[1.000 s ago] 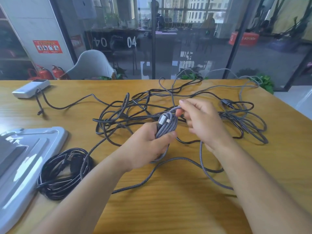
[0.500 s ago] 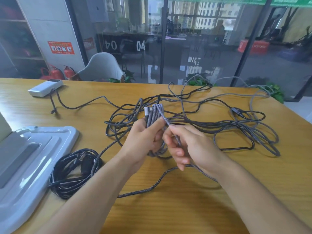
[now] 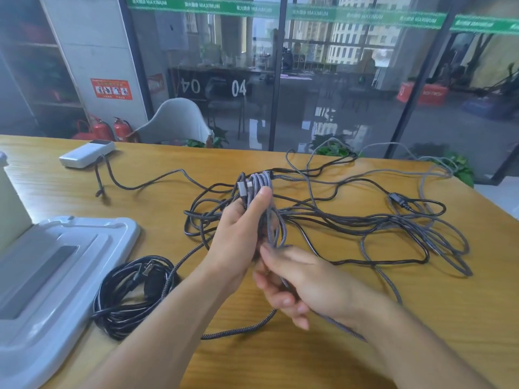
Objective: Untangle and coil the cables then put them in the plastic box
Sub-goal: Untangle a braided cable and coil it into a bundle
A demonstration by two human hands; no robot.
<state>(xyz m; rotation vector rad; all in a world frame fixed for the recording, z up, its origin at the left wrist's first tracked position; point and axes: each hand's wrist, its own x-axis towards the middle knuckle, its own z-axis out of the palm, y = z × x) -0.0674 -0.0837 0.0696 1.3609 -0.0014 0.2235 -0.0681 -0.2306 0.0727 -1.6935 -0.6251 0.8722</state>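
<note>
My left hand (image 3: 238, 237) grips a half-wound coil of grey braided cable (image 3: 259, 183), held upright with its silver plug at the top. Just below it, my right hand (image 3: 297, 282) pinches the loose run of the same cable, which trails off under my right wrist. A tangle of black and grey cables (image 3: 365, 220) sprawls over the wooden table behind and to the right of both hands. A coiled black cable (image 3: 126, 293) with a two-pin plug lies at the left, next to the grey plastic box lid (image 3: 70, 248).
A white power bank (image 3: 87, 154) sits at the far left of the table (image 3: 309, 355) with a short dark cable hanging from it. The box's upright edge (image 3: 11, 203) shows at the far left. Glass walls and a white chair stand beyond the table.
My right hand has swung from the top of the coil down to beneath it, laying another loop. My left hand raised the coil more upright. The camera tilted up.
</note>
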